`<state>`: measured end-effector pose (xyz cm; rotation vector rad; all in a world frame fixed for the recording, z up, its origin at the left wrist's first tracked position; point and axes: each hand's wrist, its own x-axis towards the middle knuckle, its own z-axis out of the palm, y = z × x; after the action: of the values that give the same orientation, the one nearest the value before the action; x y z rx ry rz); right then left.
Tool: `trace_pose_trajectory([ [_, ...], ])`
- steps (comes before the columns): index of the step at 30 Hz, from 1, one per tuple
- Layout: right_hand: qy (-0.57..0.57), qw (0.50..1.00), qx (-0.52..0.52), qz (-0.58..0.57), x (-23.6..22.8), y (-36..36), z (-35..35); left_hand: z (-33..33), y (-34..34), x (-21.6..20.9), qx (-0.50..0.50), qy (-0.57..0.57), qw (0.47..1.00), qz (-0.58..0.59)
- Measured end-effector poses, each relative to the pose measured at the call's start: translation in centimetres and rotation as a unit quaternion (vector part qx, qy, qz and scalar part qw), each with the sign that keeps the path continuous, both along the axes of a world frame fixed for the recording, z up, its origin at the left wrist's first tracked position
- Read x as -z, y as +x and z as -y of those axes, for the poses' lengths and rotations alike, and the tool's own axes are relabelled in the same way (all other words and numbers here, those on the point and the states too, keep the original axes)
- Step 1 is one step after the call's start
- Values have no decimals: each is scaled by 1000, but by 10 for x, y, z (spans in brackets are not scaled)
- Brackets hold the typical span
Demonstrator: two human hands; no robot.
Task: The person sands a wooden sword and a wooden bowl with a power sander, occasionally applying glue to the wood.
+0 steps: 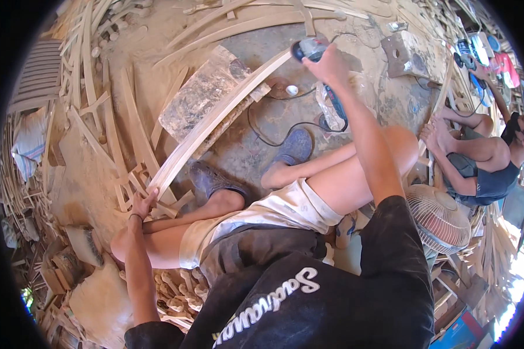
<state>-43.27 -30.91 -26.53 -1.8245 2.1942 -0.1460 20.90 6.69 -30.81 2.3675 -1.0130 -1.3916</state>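
While the left hand (144, 203) is curled closed around the near-left end of a long wooden strip (218, 116), the right hand (332, 67) is wrapped around a grey grinder (312, 50) at its far-right end. The strip slants across a dusty block (195, 99) on the floor (140, 41). Another power tool (334, 103) lies to the right, with a fan (438, 218) nearer.

The left hand (145, 203) grips one end of a curved wooden strip (216, 114) lying across a worn block (195, 96); the right hand (330, 67) holds a grinder (312, 49) at the strip's far end.
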Motion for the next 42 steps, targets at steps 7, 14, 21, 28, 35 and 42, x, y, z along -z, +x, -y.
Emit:
trace_pose_trajectory([
  [7,19,996,-39,79,-20,24,-17,-1,5,-2,4,9,1000,-7],
  [14,34,961,-257,92,-28,105,-91,0,4,8,17,8,1000,-1],
  [21,10,996,-86,32,-26,37,-9,-9,23,16,5,-4,1000,14],
  [28,-12,995,94,42,-35,-9,28,3,-3,3,-14,-34,999,-20],
  [35,-91,973,-13,212,-44,44,-27,31,-39,9,94,-203,971,81],
  [42,-64,923,-269,268,-78,163,-124,52,-127,12,105,-158,972,138],
])
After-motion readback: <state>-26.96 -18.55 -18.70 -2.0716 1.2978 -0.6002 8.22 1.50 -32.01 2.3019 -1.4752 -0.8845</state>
